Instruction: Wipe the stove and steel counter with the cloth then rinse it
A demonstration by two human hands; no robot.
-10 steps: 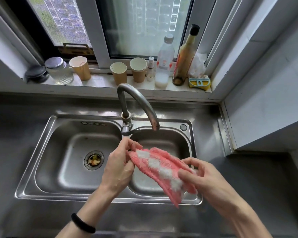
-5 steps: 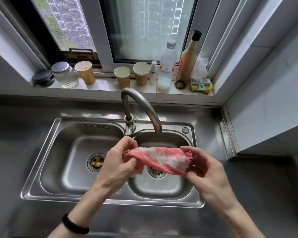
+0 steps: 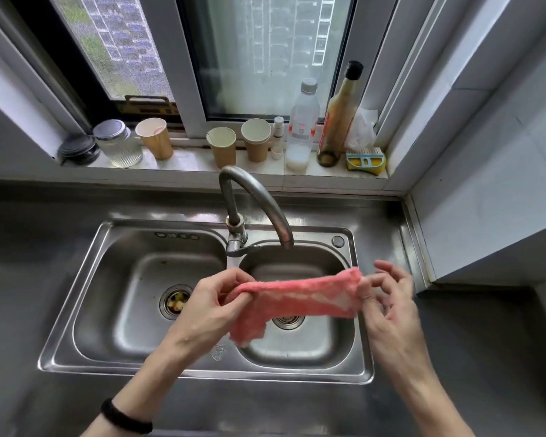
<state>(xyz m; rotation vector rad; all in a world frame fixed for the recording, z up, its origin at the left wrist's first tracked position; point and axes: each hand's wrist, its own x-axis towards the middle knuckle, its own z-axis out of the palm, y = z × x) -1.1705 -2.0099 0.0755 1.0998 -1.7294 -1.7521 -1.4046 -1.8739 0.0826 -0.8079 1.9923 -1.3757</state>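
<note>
Two hands: left hand (image 3: 208,305) fingers curled round one end of the cloth (image 3: 297,298); right hand (image 3: 391,307) blurred, seemingly pinching the other end, spare fingers spread.
Change: cloth, bunched a moment ago, now stretched wide over the sink (image 3: 202,367).
Meaning: probably rinse stage; tap (image 3: 256,200) shows no stream.
Surroundings: steel counter (image 3: 470,357); cups (image 3: 223,146), bottles (image 3: 303,124) on windowsill (image 3: 186,162).

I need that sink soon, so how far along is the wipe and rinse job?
Done, it seems: wiping, since the cloth is off the counter and over the sink's right basin; the stove is out of view. In hand: the left hand and right hand hold the cloth stretched out near the tap. Left: the rinse, as no water shows at the tap.
</note>
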